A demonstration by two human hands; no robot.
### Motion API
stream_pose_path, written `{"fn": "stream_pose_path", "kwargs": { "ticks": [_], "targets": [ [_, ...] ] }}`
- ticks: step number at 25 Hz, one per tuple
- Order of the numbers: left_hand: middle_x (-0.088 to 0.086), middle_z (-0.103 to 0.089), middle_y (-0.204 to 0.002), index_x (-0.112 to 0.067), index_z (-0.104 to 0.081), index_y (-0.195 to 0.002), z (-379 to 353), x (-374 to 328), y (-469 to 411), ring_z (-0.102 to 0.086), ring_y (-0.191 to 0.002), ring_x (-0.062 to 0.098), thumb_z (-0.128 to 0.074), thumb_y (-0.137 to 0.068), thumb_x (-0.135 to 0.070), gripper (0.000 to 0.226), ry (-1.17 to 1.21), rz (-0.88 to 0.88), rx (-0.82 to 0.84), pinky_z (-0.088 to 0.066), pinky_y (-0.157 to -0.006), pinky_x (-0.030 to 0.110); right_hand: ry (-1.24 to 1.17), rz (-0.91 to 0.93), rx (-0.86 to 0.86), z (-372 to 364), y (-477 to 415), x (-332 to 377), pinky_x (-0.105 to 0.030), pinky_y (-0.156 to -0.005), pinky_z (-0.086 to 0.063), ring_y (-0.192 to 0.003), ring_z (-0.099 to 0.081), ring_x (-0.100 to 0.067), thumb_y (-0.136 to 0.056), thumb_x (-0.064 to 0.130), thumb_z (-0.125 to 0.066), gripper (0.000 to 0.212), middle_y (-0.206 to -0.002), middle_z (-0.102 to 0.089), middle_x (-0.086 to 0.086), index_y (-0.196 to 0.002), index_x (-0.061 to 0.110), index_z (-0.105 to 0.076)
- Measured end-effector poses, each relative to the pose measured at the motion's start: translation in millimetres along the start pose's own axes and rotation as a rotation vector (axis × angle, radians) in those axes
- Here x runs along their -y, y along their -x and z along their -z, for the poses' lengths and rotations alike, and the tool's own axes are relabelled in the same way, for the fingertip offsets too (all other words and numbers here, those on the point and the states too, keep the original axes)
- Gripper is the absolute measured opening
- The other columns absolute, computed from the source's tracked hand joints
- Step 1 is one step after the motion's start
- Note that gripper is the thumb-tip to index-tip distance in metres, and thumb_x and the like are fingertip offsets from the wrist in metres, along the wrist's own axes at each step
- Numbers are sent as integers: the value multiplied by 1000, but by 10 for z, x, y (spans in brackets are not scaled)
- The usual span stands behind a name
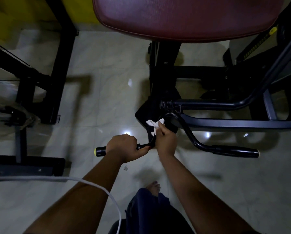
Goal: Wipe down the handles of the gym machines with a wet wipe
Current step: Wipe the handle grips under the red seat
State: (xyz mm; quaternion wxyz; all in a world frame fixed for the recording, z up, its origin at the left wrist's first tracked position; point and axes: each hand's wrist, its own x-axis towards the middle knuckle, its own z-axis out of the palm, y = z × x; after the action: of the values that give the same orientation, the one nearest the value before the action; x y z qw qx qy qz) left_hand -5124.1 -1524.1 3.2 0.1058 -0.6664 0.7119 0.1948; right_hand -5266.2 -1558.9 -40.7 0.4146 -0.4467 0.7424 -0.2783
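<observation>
The left hand (122, 147) is clenching round the left handle (100, 151) of the gym machine, its fingers curling over the black grip and its thumb running along the near side; the grip's yellow-capped end is sticking out to the left of the knuckles. Just to the right of it, the right hand (166, 142) is pinching a crumpled white wet wipe (153, 124) between thumb and fingertips; the wipe is bunching up above and beyond that hand, lying against the black bar (142, 146) where it is bending upward from the left handle toward the machine's pivot. So the wipe is sitting on the far side of the right hand, near the left hand yet apart from it; a short stretch of bar is showing between the two hands, which are very close together, and I cannot tell whether the left thumb is touching the right hand. The right handle (236, 151), a matching black grip, is pointing away to the right, well apart from both hands. A dark red seat pad (183, 17) is filling the top of the view above the machine's black frame; the glossy pale tiled floor (104, 85) is reflecting small lights. A white cable (90, 182) is crossing over the left forearm; a bare foot (154, 187) is showing below the hands.
</observation>
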Motion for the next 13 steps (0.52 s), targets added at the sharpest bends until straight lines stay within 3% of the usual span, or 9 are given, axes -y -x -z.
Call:
{"fn": "stream_pose_path", "kwargs": {
  "ticks": [3,5,7,9,12,13],
  "targets": [
    [-4,-50,-58,-19,-51,-60,-7,4,-5,-50,-53,14,-28,-81,-80,68,-1,7,16,-31,-49,25,-722,-479,-102,-51,159,-29,-25,-77,-51,-95,-67,-19,-93,14,-62,25,-102,-72,-6,-117,10,-68],
    [-4,-51,-59,-18,-54,-62,-12,10,-3,-50,-55,15,-28,-81,-81,70,-7,7,14,-31,-49,25,-1113,-732,7,-22,272,-65,-30,-75,-53,-86,-66,-23,-96,11,-56,20,-97,-68,-12,-111,2,-63],
    [-4,-50,-58,-18,-53,-62,-13,10,-8,-50,-54,14,-29,-81,-81,70,-13,0,3,-29,-48,25,-1236,-814,154,-5,244,-72,-27,-66,-53,-70,-64,-17,-101,12,-44,18,-91,-63,-12,-102,2,-60],
    [-5,-49,-57,-19,-50,-60,-7,12,-14,-50,-55,14,-29,-81,-81,69,-19,-6,2,-30,-48,25,-1289,-838,180,-67,88,-58,-23,-60,-54,-58,-63,-12,-101,8,-36,24,-87,-63,-10,-99,4,-60],
    [-5,-50,-58,-18,-51,-61,-23,15,-21,-51,-55,14,-30,-81,-79,67,-15,0,9,-30,-48,25,-1237,-735,109,-124,-49,19,-36,-100,-46,-84,-66,-23,-98,5,-44,19,-102,-65,-16,-104,2,-61],
    [-5,-50,-58,-18,-52,-62,-25,17,-21,-51,-55,15,-30,-81,-79,68,-17,3,6,-31,-48,24,-1160,-692,57,-103,-20,7,-40,-102,-45,-92,-64,-27,-97,4,-47,19,-108,-65,-18,-107,2,-63]
  ]
}}
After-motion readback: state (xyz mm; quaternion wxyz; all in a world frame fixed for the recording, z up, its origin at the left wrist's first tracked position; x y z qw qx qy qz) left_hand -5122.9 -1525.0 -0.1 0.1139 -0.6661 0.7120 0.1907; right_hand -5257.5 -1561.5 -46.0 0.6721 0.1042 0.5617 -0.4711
